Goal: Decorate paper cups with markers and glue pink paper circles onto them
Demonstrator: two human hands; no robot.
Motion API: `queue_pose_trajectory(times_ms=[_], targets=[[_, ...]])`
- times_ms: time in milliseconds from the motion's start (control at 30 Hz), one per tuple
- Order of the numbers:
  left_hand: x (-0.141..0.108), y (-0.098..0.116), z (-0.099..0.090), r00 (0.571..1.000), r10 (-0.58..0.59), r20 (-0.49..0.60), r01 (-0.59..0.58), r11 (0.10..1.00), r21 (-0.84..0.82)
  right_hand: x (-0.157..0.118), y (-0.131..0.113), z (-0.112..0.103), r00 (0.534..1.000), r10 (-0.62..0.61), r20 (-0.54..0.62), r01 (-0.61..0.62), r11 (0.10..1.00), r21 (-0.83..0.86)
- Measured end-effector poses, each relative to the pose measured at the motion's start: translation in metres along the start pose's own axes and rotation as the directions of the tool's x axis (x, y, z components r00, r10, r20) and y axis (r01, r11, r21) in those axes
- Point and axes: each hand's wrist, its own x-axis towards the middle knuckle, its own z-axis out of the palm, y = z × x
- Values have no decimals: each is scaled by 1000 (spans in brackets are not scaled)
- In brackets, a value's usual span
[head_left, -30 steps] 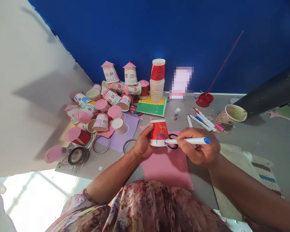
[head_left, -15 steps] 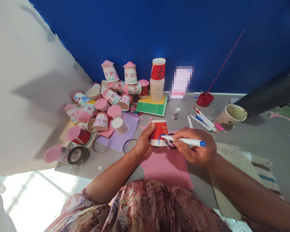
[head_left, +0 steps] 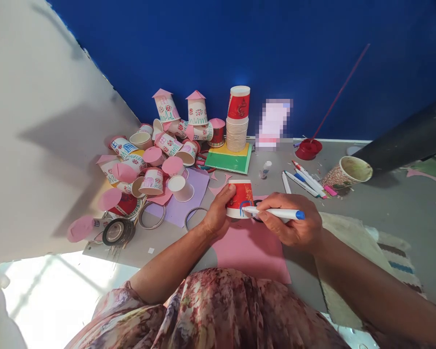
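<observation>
A red paper cup with gold print and a white band is held by my left hand, thumb along its left side. My right hand grips a white marker with a blue end, and the tip touches the cup's lower part. Blue curved lines, arch-like, show on the cup around the tip. Below both hands lies a pink paper sheet. Just behind the cup and the right fingers, a dark ring is partly hidden.
Decorated paper cups with pink tops are heaped at left. Beside them stand a cup stack on a green-yellow booklet, a glue stick, loose markers and a patterned cup. A tape roll lies front left, a cloth right.
The marker tip has moved slightly down and right on the cup. The blue line is longer, now curving over into an arch. My left hand keeps its hold on the cup.
</observation>
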Motion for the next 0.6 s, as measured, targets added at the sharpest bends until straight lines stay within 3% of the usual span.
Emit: queue_pose_trajectory(times_ms=[200,600], targets=[[-1,-1,-1,1000,-8,-13,8,1000,27,1,-1,0,997,-12,72,11,1000,15],[0,0,-1,1000,-7,-5,7,1000,30,0,0,-2,999,26,27,-26,1000,3]])
